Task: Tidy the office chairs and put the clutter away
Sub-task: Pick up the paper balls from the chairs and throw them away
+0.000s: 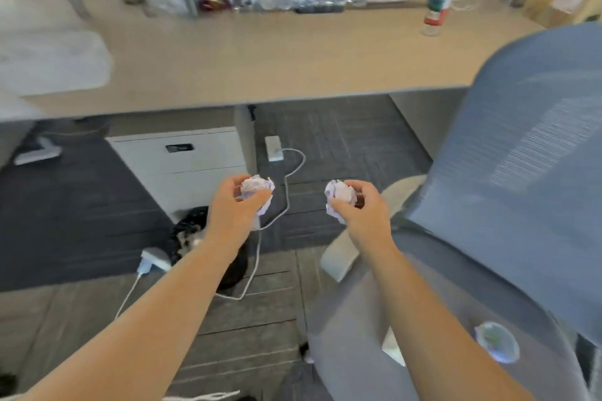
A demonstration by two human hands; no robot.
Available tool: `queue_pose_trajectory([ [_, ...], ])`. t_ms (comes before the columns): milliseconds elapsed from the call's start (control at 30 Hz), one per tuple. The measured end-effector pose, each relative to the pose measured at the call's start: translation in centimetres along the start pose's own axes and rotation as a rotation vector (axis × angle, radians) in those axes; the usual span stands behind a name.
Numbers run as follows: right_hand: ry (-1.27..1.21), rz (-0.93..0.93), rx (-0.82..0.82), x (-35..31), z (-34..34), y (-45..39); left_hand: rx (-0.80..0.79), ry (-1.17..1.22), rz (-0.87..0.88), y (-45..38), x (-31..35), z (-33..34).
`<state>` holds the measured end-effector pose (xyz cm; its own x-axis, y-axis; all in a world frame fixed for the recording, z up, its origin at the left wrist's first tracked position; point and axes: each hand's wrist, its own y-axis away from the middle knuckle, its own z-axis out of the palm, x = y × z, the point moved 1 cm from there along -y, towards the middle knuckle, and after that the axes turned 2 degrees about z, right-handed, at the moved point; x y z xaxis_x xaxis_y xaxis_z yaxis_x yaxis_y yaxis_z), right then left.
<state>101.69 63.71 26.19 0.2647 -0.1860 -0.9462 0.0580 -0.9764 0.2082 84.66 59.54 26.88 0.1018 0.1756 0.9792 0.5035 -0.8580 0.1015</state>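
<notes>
**Carrying two paper wads to the bin**

Grey mesh-backed office chair (508, 205), filling the lower right of the frame, stands nearest, with a further crumpled wad (496, 347) lying on its seat. Above frame centre, the left hand (236, 205) is closed round a crumpled white paper ball (257, 189); the right hand (358, 208) is likewise clenched on a second crumpled white paper ball (338, 195). Beneath the left forearm sits a black-lined waste bin (192, 231), partly hidden, beside a white charging cable (286, 198) on the dark carpet. Best practice, judged from this layout: lower both hands directly over the bin mouth before letting go, avoiding the cable. Farther off, the beige desk (260, 58) carries a clear plastic bottle (439, 0).
</notes>
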Motion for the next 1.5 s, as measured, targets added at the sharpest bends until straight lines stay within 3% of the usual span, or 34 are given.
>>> queue_pose_trajectory([
  [100, 0.042, 0.002, -0.120, -0.6, 6.2, -0.2, 0.115, -0.031, -0.080, -1.0, -1.8, -5.7],
  [267, 0.084, 0.071, -0.253, 0.4, 16.2, -1.5, 0.148, 0.005, -0.197, -3.4, -6.2, -13.9],
  [567, 0.150, 0.218, -0.291, 6.6, 29.6, -7.4, 0.026, -0.009, -0.353, -11.7, -17.7, -21.7],
  [767, 0.330, 0.329, -0.332, 14.7, 34.9, -11.0, 0.007, -0.073, -0.535, -14.7, -28.6, -21.4],
  [967, 0.411, 0.373, -0.383, 21.0, 39.9, -15.5, 0.118, -0.088, -0.637, -19.1, -34.5, -19.7],
  [1200, 0.393, 0.440, -0.410, 24.4, 42.1, -18.7, 0.142, -0.119, -0.647, -24.0, -36.7, -17.6],
  [1500, 0.363, 0.458, -0.283, 24.7, 38.5, -22.3, 0.123, -0.084, -0.630, -28.1, -36.4, -11.9],
])
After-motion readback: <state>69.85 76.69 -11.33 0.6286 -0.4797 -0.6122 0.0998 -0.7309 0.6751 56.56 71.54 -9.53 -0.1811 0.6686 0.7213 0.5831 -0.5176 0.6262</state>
